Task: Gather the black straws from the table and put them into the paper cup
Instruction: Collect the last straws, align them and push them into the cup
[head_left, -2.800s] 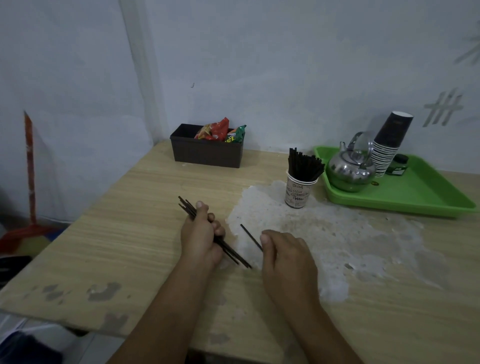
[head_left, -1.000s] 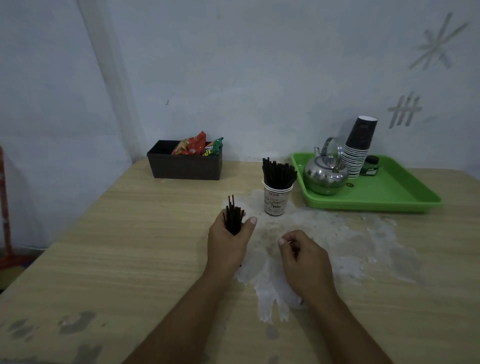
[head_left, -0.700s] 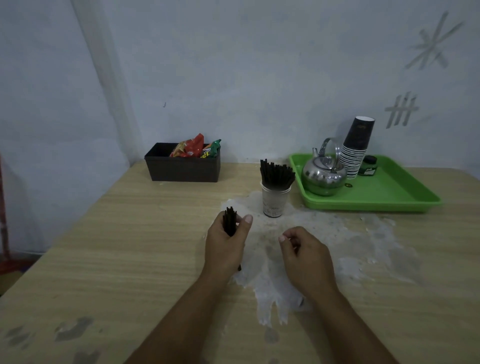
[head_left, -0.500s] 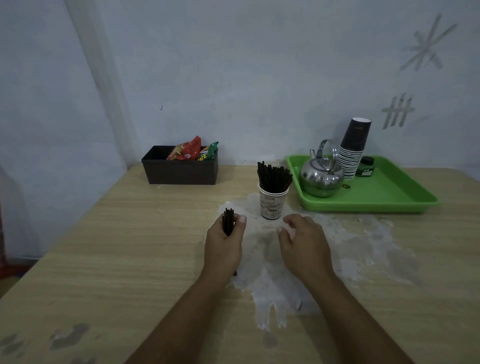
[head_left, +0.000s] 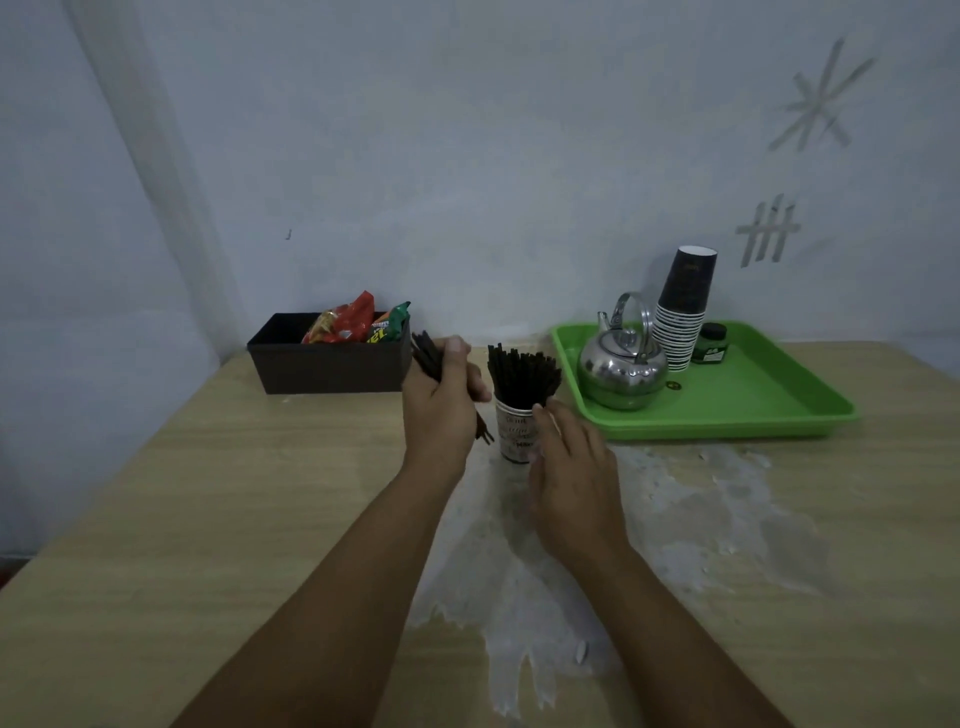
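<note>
A pale wooden table (head_left: 218, 519) fills the near view, its top worn through to a whitish, flaking patch (head_left: 675, 519) that spreads from the front edge toward the middle. Two bare forearms reach over it from the bottom.

The right hand (head_left: 571, 467) rests against the near side of the paper cup (head_left: 511, 431), fingers loosely spread and holding nothing; whether the fingers actually grip the cup cannot be told, since the hand covers that side.

The left hand (head_left: 441, 400) is raised just left of the cup, closed around a bundle of black straws (head_left: 427, 353). The bundle is tilted, its upper ends fanning up and to the left past the thumb, its lower ends poking out below the palm beside the cup.

The cup is white with dark printed lettering and stands upright on the worn patch. It already holds a dense cluster of black straws (head_left: 524, 376), thin, straight and matte, splaying outward at the top.

Behind, a dark brown box (head_left: 327, 371) with snack packets (head_left: 348, 325) sits against the wall. To the right a green tray (head_left: 753, 405) carries a steel kettle (head_left: 621, 371), a stack of cups (head_left: 683, 312) and a small dark jar (head_left: 710, 343). The wall (head_left: 467, 156) is plain grey-blue with faint tape marks (head_left: 769, 228) at the right.
</note>
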